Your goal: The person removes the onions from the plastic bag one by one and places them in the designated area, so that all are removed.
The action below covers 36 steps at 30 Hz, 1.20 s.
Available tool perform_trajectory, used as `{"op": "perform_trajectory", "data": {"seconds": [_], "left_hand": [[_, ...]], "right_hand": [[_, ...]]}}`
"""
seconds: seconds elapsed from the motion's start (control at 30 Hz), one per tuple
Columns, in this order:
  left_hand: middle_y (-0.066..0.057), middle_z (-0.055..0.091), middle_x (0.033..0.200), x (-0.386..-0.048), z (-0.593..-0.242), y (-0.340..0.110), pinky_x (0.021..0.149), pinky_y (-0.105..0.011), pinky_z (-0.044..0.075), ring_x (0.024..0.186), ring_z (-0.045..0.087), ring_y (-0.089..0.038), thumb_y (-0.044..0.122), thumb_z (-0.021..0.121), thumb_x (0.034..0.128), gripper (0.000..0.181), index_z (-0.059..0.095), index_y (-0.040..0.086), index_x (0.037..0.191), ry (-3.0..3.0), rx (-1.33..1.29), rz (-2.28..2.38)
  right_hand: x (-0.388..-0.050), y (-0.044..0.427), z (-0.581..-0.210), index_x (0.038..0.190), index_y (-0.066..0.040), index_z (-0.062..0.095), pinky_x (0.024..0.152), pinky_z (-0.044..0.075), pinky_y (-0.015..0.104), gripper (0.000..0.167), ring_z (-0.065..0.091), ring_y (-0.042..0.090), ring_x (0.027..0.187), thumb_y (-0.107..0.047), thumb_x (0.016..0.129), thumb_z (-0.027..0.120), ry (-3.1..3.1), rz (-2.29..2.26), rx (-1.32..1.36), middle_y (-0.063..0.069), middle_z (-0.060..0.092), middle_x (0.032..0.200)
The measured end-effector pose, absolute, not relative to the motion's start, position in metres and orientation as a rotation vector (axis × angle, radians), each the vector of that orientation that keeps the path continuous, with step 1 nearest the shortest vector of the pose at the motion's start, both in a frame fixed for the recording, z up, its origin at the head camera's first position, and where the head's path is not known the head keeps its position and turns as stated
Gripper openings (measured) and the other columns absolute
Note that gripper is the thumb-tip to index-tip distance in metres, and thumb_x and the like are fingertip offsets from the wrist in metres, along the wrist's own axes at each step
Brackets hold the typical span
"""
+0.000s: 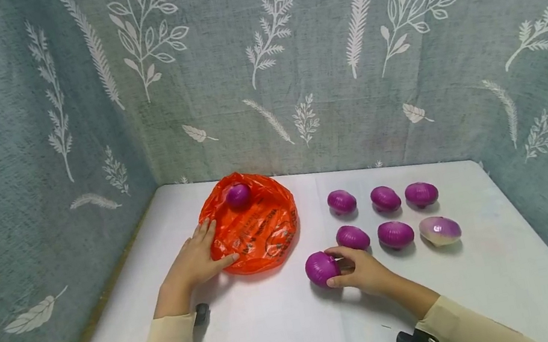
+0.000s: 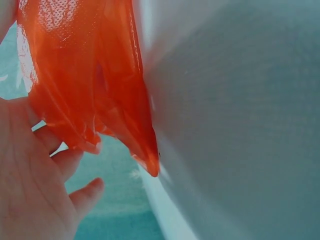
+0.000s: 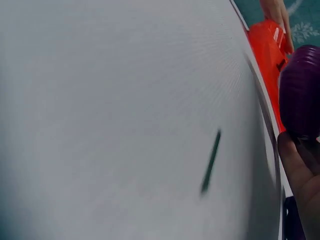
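My right hand grips a purple onion between thumb and curled fingers, to the right of the bag. In the right wrist view this onion appears dark at the right edge, against the thumb. An orange-red plastic bag with dark print lies spread wide on the white table. One purple onion sits inside it toward the back. My left hand rests against the bag's left rim, fingers spread and fairly straight. The left wrist view shows the fingers touching the bag's side.
Two rows of purple onions stand on the right of the table. One of them, a paler onion, is partly whitish. A grey-green cloth with white leaf patterns rises behind the table and along both sides.
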<state>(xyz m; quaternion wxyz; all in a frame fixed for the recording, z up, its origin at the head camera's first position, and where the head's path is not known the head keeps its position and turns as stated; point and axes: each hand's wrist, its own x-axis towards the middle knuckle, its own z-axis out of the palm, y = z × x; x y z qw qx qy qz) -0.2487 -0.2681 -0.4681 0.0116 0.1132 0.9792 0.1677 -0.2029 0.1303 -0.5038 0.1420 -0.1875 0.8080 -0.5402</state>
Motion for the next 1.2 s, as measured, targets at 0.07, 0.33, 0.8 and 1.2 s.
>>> {"op": "perform_trajectory", "data": {"seconds": [0.07,0.33,0.8,1.2], "left_hand": [[-0.022,0.012,0.159,-0.249,-0.468,-0.268,0.112,-0.06,0.015,0.145,0.01,-0.04,0.08,0.051,0.0783,0.115,0.014,0.004,0.156,3.056,0.356,0.519],[-0.023,0.013,0.159,-0.249,-0.467,-0.268,0.113,-0.059,0.014,0.145,0.011,-0.041,0.081,0.051,0.0774,0.116,0.015,0.003,0.155,3.054,0.361,0.518],[-0.021,0.012,0.159,-0.25,-0.47,-0.269,0.112,-0.06,0.016,0.145,0.01,-0.04,0.082,0.051,0.0768,0.116,0.017,0.002,0.155,3.046,0.343,0.52],[-0.022,0.01,0.16,-0.25,-0.469,-0.269,0.112,-0.06,0.015,0.145,0.009,-0.04,0.082,0.05,0.0778,0.116,0.014,0.002,0.155,3.026,0.343,0.517]], "right_hand": [[-0.2,0.135,-0.503,0.138,-0.006,0.052,0.093,0.05,0.042,0.072,0.06,0.034,0.114,-0.029,0.077,0.084,2.33,-1.543,-0.545,0.015,0.06,0.127],[-0.187,0.151,-0.497,0.138,-0.003,0.05,0.093,0.05,0.04,0.073,0.058,0.035,0.116,-0.027,0.078,0.084,2.331,-1.472,-0.589,0.018,0.057,0.132],[-0.179,0.179,-0.497,0.14,-0.005,0.049,0.092,0.051,0.037,0.077,0.057,0.037,0.116,-0.026,0.075,0.086,2.364,-1.38,-0.609,0.018,0.055,0.132],[-0.171,0.208,-0.496,0.141,-0.003,0.048,0.094,0.05,0.035,0.074,0.055,0.037,0.119,-0.025,0.079,0.082,2.288,-1.367,-0.646,0.02,0.051,0.137]]}}
